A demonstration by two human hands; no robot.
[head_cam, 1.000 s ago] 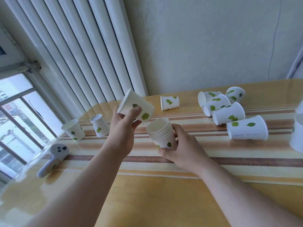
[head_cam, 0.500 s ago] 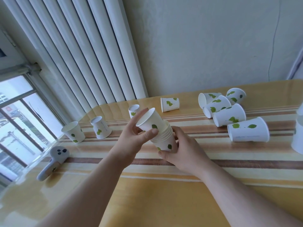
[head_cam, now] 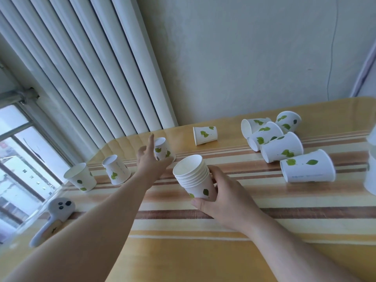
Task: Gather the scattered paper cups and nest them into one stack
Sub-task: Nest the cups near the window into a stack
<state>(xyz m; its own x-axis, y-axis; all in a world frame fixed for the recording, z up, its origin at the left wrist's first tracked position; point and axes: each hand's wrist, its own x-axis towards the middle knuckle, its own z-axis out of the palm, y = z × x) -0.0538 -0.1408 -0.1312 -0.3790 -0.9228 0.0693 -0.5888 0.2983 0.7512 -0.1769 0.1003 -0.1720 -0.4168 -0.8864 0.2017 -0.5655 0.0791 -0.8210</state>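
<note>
right hand (head_cam: 222, 197): grip closed around the lower part of the stack, thumb in front near its base, fingers behind; the stack tilts toward the left.
stack (head_cam: 195, 176): nested paper cups, mouth up and open, several rims showing one under another, held above the striped bench (head_cam: 264, 224) near its middle.
left hand (head_cam: 151, 161): grip wide, fingers spread and empty, reaching to the inverted cup (head_cam: 162, 149) just behind it; whether the fingers touch it cannot be told.
left cups: an upright cup (head_cam: 80, 177) near the left edge and an upside-down cup (head_cam: 116, 169) just beside it, both standing apart from the hands.
far cup (head_cam: 205, 134): lying on its side alone near the back edge.
right cluster (head_cam: 272, 137): four cups on their sides, touching one another, with a larger-looking side-lying cup (head_cam: 308, 168) just in front of them.
grey device (head_cam: 51, 218): lies at the near left corner of the bench.
right edge: part of a white object (head_cam: 371, 171), cut off by the frame.
</note>
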